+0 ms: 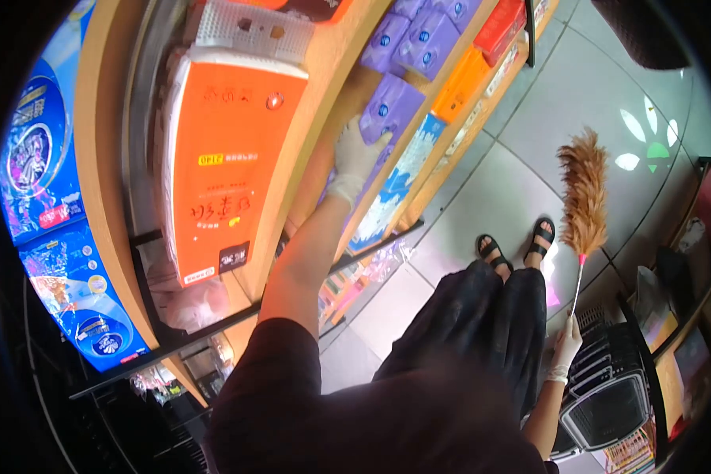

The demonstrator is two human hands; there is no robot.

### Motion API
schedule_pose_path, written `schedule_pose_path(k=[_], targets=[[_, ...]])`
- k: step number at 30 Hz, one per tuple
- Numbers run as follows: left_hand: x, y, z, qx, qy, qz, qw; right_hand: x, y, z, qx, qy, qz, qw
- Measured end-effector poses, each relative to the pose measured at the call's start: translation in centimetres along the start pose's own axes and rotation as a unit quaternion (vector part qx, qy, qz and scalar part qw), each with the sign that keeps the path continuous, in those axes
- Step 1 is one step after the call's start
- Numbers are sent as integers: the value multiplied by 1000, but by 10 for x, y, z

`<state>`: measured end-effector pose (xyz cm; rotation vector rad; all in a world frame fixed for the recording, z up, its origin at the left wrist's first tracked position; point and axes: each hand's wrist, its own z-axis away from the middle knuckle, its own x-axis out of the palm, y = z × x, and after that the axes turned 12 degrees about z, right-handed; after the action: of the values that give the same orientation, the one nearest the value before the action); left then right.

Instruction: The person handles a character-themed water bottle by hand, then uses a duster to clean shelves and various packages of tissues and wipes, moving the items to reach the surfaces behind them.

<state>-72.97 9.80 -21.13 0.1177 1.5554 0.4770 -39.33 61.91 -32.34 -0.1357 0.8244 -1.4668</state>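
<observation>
Hidden, truncated and illegible parts.
The purple pack point(390, 109) conceals some fingers of the left hand point(356, 160); the right hand point(566, 346) covers the lower handle of the feather duster point(584, 189). The blue packages point(55, 178) run out of view leftward; the orange package's point(221, 154) smallest print is unreadable.

Bright mid-frame, v. dark round the rim: heavy black vignette, esp. btm L. Wide-angle distortion bows the long pale-wood shelf edge point(95, 158). Glossy grey floor tiles point(458, 189) catch strong lt., w/ a white-and-green petal-shaped lt. patch point(657, 150) upper R. Dark short-sleeved shirt point(387, 419) sits in shadow, blurred. Brown feather duster point(583, 193) well lit, feathers a bit soft.
</observation>
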Motion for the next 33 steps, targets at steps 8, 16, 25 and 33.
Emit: schedule_pose_path(k=[8,16,25,33], targets=[[-1,10,-26,69,86,73,991,19,-4,6,-14,26,-73,997],[-32,103,-131,-135,-81,295,942,18,1,-14,30,1,-143,989],[4,55,-161,-119,-65,346,928,-11,-46,-24,78,-27,-89,993],[-37,-28,-54,-12,220,176,959,-3,-69,-37,78,-57,-76,992]])
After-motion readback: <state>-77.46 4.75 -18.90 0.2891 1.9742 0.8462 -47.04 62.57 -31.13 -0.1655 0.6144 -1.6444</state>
